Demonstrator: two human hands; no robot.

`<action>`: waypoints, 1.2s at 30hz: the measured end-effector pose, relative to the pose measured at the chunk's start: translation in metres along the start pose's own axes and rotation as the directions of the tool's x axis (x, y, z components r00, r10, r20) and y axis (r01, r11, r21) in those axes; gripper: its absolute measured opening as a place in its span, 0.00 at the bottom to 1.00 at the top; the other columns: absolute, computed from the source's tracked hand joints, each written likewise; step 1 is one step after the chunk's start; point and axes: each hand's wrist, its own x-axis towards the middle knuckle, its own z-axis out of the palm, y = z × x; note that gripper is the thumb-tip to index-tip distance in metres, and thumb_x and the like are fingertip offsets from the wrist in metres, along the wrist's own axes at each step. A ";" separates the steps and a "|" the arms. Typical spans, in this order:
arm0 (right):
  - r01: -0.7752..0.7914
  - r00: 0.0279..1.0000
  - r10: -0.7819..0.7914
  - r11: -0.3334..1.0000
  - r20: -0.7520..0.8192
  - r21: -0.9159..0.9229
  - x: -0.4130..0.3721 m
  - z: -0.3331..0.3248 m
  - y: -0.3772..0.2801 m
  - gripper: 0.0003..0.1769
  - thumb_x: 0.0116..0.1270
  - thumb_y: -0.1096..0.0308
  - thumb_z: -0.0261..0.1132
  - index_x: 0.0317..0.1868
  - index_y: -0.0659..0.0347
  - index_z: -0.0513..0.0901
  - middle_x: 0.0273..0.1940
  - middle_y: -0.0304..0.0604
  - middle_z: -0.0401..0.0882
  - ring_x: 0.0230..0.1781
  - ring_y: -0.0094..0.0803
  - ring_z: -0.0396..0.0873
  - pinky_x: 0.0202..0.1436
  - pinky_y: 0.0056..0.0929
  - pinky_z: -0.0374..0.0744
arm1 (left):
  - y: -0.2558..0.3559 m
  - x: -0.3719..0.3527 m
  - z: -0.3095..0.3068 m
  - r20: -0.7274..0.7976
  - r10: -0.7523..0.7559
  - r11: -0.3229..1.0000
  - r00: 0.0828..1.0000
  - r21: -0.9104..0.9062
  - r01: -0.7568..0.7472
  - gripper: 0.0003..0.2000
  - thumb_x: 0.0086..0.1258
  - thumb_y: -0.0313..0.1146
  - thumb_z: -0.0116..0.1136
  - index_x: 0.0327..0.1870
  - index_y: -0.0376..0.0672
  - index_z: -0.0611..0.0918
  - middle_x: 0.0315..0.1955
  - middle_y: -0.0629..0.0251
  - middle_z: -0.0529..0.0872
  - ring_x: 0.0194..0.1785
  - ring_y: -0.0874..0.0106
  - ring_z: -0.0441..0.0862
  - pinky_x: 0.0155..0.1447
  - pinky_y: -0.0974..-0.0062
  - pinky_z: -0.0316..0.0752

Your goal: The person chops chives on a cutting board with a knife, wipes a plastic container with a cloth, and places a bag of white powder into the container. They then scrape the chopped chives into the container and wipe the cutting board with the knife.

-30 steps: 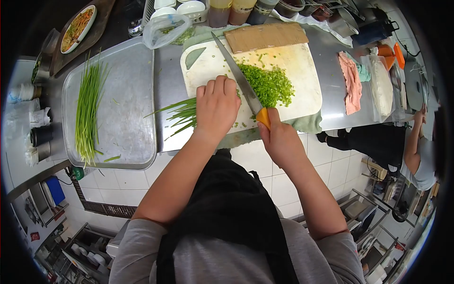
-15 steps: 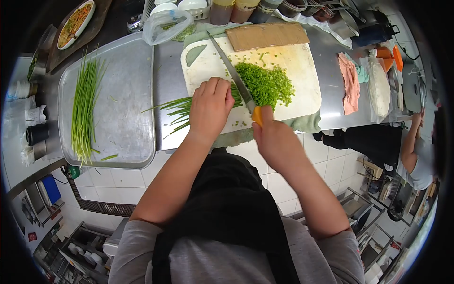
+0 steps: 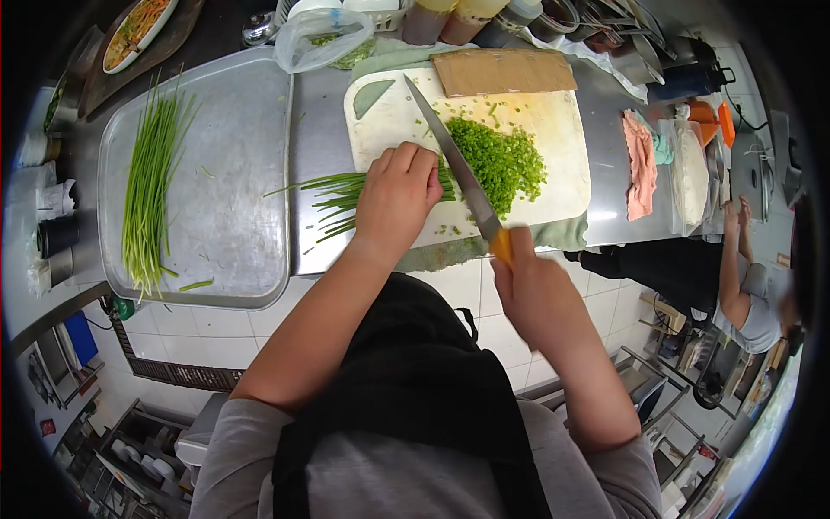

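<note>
My left hand (image 3: 399,195) is closed over a bunch of long green stalks (image 3: 335,192) near the left side of the white cutting board (image 3: 566,173). The stalks' cut ends show just right of my fingers. My right hand (image 3: 536,281) grips the orange handle of a long knife (image 3: 465,177). Its blade points up and left across the board, between my left hand and a heap of chopped green pieces (image 3: 501,163). Uncut stalks (image 3: 154,186) lie at the left of a metal tray (image 3: 233,173).
Cardboard (image 3: 506,72) covers the board's top edge. A plastic bag (image 3: 324,39) and sauce bottles (image 3: 428,19) stand behind. A pink cloth (image 3: 639,164) lies right, beside a bag of white stuff (image 3: 690,177). Another person (image 3: 752,298) stands far right.
My right hand and the knife have moved down and right. My left hand stays closed on the stalks. The other person's hands have shifted. The whole view has shifted slightly.
</note>
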 end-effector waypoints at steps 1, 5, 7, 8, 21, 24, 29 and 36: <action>0.002 1.000 -0.002 1.000 0.004 -0.007 0.001 0.004 -0.002 0.18 0.76 0.61 0.56 0.53 0.66 0.64 0.22 0.54 0.81 0.24 0.53 0.84 0.26 0.48 0.82 | 0.000 0.000 0.000 0.001 0.005 1.000 1.000 -0.003 -0.005 0.11 0.55 0.22 0.65 0.37 0.42 0.78 0.36 0.61 0.79 0.40 0.57 0.78 0.48 0.62 0.76; -0.059 0.998 0.058 0.998 -0.031 -0.024 0.035 0.039 -0.008 0.16 0.76 0.62 0.57 0.50 0.65 0.65 0.21 0.54 0.81 0.25 0.53 0.84 0.26 0.48 0.82 | -0.001 -0.001 -0.001 0.014 0.018 1.000 1.000 -0.020 -0.018 0.11 0.54 0.21 0.65 0.37 0.42 0.77 0.36 0.61 0.78 0.40 0.58 0.78 0.47 0.63 0.75; 0.079 0.982 -0.068 0.995 -0.178 0.059 0.047 0.032 -0.005 0.15 0.76 0.62 0.57 0.48 0.64 0.64 0.20 0.53 0.80 0.24 0.53 0.84 0.25 0.48 0.81 | -0.001 -0.001 -0.002 0.010 0.021 0.999 1.000 -0.025 -0.021 0.11 0.54 0.21 0.65 0.37 0.42 0.77 0.36 0.61 0.78 0.40 0.58 0.78 0.47 0.63 0.76; 0.091 0.986 -0.075 0.991 -0.147 0.103 0.036 0.020 -0.003 0.15 0.76 0.62 0.57 0.49 0.64 0.64 0.20 0.54 0.80 0.22 0.54 0.83 0.24 0.50 0.80 | -0.001 0.000 -0.003 0.015 0.030 0.999 0.999 -0.035 -0.030 0.12 0.54 0.21 0.65 0.37 0.42 0.76 0.36 0.61 0.78 0.40 0.58 0.78 0.47 0.63 0.76; -0.028 1.000 0.028 0.999 -0.005 0.029 0.004 0.012 -0.009 0.18 0.77 0.61 0.55 0.55 0.66 0.64 0.21 0.56 0.80 0.24 0.55 0.83 0.26 0.50 0.81 | -0.002 0.000 -0.002 0.005 0.023 0.997 1.000 -0.070 -0.023 0.11 0.54 0.20 0.63 0.36 0.41 0.75 0.35 0.60 0.77 0.39 0.57 0.77 0.46 0.62 0.75; -0.080 0.996 0.081 0.996 -0.025 0.025 0.022 0.043 -0.017 0.18 0.76 0.61 0.56 0.54 0.67 0.64 0.20 0.56 0.80 0.24 0.56 0.83 0.26 0.51 0.81 | -0.002 -0.002 -0.004 0.032 0.024 0.997 0.999 -0.070 -0.022 0.12 0.54 0.20 0.63 0.36 0.40 0.74 0.34 0.60 0.77 0.38 0.57 0.77 0.45 0.61 0.75; 0.004 0.997 0.005 0.991 -0.072 0.134 0.025 0.015 -0.012 0.18 0.76 0.62 0.57 0.54 0.67 0.65 0.21 0.57 0.80 0.25 0.55 0.84 0.27 0.51 0.82 | -0.006 -0.002 -0.003 0.058 0.052 0.998 0.997 -0.042 -0.049 0.11 0.56 0.24 0.63 0.38 0.41 0.75 0.36 0.59 0.75 0.41 0.58 0.77 0.48 0.62 0.76; -0.035 0.993 0.041 0.997 -0.107 0.062 0.042 0.051 -0.013 0.18 0.75 0.61 0.57 0.55 0.64 0.64 0.21 0.56 0.81 0.24 0.55 0.84 0.27 0.52 0.82 | -0.005 -0.002 -0.003 0.022 0.059 0.996 0.998 -0.073 -0.057 0.11 0.54 0.19 0.62 0.36 0.40 0.75 0.35 0.58 0.76 0.40 0.56 0.76 0.46 0.61 0.75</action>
